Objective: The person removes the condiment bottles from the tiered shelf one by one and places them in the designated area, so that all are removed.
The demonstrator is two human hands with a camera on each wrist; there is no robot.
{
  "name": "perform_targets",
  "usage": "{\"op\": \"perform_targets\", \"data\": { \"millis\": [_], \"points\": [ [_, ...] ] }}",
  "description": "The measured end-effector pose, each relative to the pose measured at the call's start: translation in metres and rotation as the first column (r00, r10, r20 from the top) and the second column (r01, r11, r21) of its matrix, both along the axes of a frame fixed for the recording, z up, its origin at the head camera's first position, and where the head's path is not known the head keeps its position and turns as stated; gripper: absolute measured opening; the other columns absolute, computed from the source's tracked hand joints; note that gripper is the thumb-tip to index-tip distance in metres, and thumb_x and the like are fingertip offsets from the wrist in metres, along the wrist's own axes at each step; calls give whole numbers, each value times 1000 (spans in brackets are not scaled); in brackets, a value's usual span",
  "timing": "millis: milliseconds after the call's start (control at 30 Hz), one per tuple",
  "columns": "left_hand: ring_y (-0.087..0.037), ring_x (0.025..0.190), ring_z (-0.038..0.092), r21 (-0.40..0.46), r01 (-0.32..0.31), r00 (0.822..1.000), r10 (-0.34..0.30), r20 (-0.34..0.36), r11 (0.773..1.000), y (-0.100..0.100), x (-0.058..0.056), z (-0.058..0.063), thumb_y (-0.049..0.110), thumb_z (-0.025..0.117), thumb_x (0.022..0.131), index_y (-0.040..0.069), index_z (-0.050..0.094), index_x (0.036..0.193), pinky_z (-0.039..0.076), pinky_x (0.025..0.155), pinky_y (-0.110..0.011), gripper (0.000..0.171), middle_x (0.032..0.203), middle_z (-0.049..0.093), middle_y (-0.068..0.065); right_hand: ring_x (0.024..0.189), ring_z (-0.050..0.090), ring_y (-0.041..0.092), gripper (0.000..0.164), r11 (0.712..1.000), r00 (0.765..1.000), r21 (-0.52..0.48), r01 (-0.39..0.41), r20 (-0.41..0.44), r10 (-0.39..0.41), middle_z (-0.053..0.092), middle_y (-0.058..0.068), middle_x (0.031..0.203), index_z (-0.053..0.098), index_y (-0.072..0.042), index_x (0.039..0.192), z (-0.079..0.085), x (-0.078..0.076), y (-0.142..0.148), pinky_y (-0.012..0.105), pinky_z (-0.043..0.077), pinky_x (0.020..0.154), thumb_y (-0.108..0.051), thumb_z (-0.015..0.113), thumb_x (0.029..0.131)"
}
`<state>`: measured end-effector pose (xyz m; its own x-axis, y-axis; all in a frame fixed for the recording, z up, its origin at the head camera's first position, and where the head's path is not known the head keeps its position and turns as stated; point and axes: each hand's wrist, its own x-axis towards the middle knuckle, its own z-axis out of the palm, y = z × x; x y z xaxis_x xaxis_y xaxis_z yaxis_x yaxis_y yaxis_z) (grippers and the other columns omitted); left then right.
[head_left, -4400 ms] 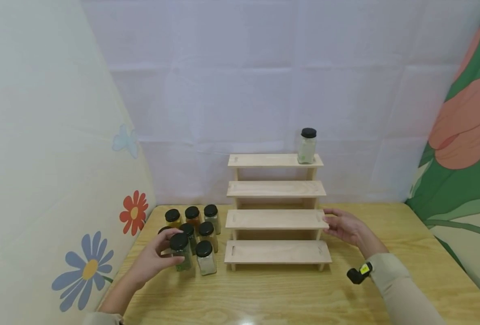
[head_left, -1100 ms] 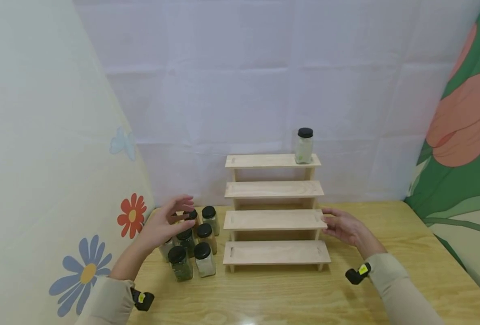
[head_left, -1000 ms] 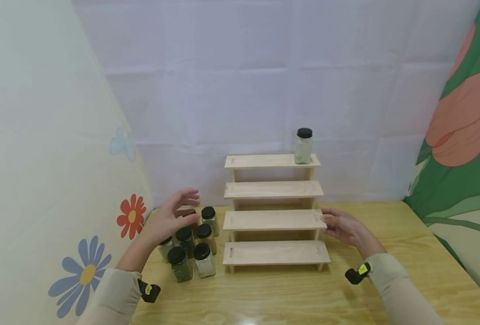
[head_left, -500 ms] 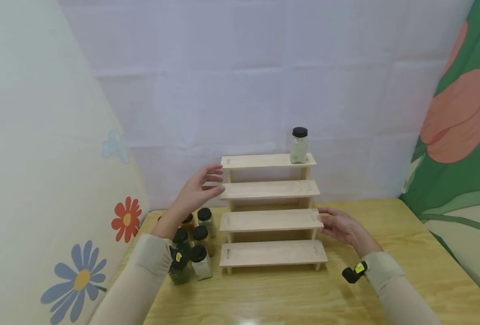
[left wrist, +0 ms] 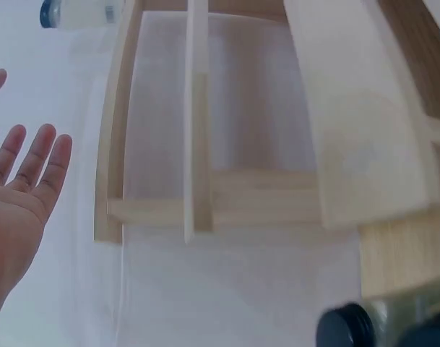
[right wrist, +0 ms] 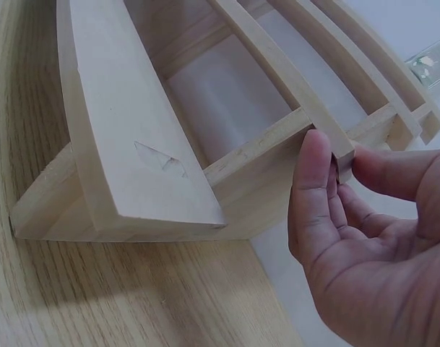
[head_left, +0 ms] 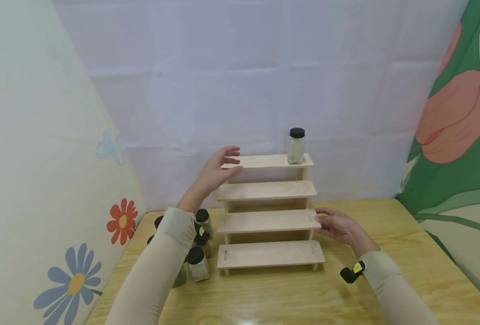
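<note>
A stepped wooden shelf [head_left: 268, 223] stands on the table. My right hand [head_left: 337, 225] holds the right end of its second board from the bottom; the right wrist view shows thumb and fingers [right wrist: 313, 170] pinching that board's end [right wrist: 341, 155]. Raised beside the left end of the top board is my left hand [head_left: 217, 171], fingers spread and holding nothing, as the left wrist view also shows. On the top board's right end sits a clear square glass jar [head_left: 296, 151] with a black lid and pale contents.
Several black-lidded spice jars are grouped left of the shelf, partly hidden by my left sleeve [head_left: 150, 266]; one with white contents [head_left: 199, 269] is at the front. A white cloth [head_left: 183, 99] hangs behind, with flower-printed panels at both sides.
My left hand has left the dark green jar in the group and risen rightward, past the jars, to the top board's left end. My right hand has kept its hold on the shelf.
</note>
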<state>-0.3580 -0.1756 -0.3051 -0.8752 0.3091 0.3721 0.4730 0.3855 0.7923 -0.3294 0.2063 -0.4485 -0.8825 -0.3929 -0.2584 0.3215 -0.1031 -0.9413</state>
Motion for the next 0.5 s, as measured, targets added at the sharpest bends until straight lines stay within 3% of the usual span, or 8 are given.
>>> {"op": "perform_targets", "data": {
  "millis": [267,500],
  "points": [
    [-34,126,58,33,17,1000,-17,-5,999,36,-21,11,11,72,94,5,44,148,50,101,-49,61,145,52,-22,84,66,12,55,1000,1000,-10,-5,-11,5,68,3,98,27,7,151,1,2,0,24,57,73,-2,53,103],
    [-32,125,59,80,-3,1000,5,-31,997,65,-44,6,12,74,93,8,48,146,53,97,-44,59,144,55,-17,84,66,12,50,1000,1000,-13,6,-10,-7,67,3,98,31,5,148,-1,4,2,24,57,74,-1,51,103]
  ]
}}
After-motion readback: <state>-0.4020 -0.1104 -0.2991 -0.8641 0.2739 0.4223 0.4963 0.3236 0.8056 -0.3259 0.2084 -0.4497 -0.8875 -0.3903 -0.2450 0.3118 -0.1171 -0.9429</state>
